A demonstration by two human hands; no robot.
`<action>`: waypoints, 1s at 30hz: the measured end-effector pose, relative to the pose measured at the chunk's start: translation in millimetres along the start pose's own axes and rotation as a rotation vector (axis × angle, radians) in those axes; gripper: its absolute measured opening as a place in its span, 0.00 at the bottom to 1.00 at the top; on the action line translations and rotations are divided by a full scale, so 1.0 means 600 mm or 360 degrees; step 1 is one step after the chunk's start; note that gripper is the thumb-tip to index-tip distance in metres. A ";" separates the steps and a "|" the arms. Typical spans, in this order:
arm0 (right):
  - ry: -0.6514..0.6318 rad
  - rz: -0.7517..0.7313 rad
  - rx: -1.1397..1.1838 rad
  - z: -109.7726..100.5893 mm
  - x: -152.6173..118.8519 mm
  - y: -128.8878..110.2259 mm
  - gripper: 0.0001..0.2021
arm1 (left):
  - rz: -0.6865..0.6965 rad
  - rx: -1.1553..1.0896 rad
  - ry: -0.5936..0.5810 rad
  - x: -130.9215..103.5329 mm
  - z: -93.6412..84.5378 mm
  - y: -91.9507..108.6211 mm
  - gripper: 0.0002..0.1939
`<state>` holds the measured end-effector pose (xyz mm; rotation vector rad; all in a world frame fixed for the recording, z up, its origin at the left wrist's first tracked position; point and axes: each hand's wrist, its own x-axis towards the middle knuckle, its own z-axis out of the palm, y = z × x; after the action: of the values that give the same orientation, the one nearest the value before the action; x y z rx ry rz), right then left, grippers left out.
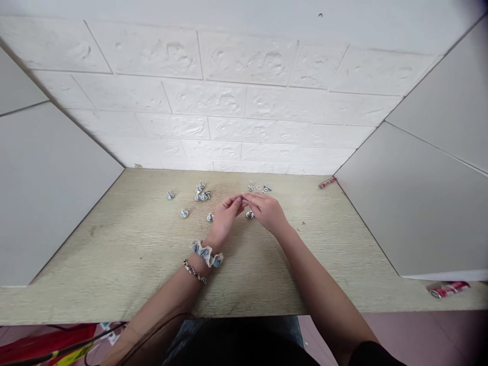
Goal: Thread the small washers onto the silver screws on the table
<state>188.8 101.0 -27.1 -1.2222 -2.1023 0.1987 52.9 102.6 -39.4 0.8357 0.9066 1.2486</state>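
My left hand [227,212] and my right hand [265,207] meet over the middle of the wooden tabletop. Between their pinched fingertips is a small shiny metal fastener [244,201], mostly covered, so its exact shape is unclear. One bolt with a washer [249,214] stands just below my right fingers. Another bolt [210,217] is beside my left hand. Beyond the right hand lie loose washers [258,188], a bolt [250,186] and a screw lying on its side [268,188]. To the left, several bolts with washers [203,196] form a cluster.
Two more bolts, one at the far left [170,195] and one nearer [184,213], stand apart. White brick-patterned wall [244,101] closes off the back. Grey panels flank the tabletop [152,284]. Red cylinders, perhaps batteries, lie by the right panel [327,183] and front right edge [450,290].
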 end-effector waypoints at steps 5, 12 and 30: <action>0.0007 -0.0032 -0.0036 0.002 -0.001 -0.002 0.15 | 0.0027 -0.0023 0.0025 -0.002 -0.001 0.003 0.15; 0.0067 -0.0038 -0.0108 0.004 -0.001 -0.008 0.16 | -0.0092 -0.0175 0.0000 -0.007 0.000 0.006 0.15; 0.0012 -0.0039 -0.0157 0.012 -0.001 -0.011 0.17 | -0.0311 -0.0273 -0.0056 -0.011 0.005 0.009 0.10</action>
<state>179.8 98.6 -30.0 -1.2518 -2.1412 0.0798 53.0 96.5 -32.3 0.6162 0.8198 1.1203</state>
